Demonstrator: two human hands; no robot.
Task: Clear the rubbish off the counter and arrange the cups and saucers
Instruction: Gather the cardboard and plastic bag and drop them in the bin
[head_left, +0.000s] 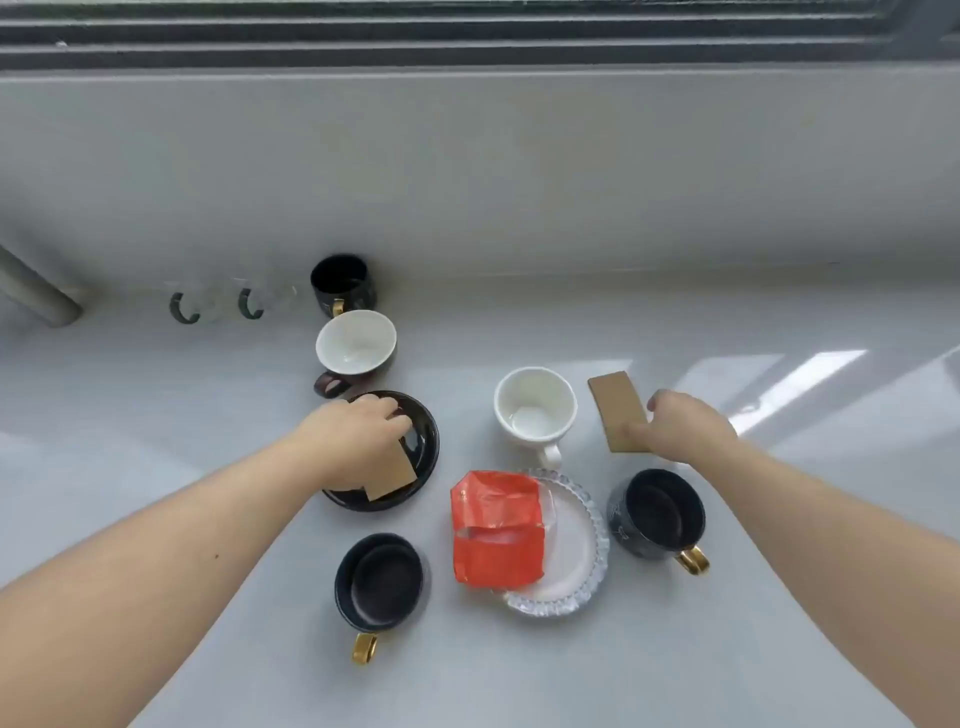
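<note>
My left hand (353, 441) is shut on a brown cardboard piece (392, 475) over the black saucer (426, 441). My right hand (680, 428) grips a second brown cardboard piece (615, 405) lying on the counter to the right of the white cup (535, 410). An orange wrapper (496, 527) lies across the left side of the clear glass saucer (582, 566). Two dark cups with gold handles stand near me, one at the front (379, 582) and one at the right (662, 512). A brown cup with a white inside (356, 343) and another dark cup (343, 283) stand further back.
Two clear glass cups with green handles (218, 304) stand against the back wall at the left, beside a grey pipe (36, 293). The pale counter (727, 649) runs up to a white wall under a window sill.
</note>
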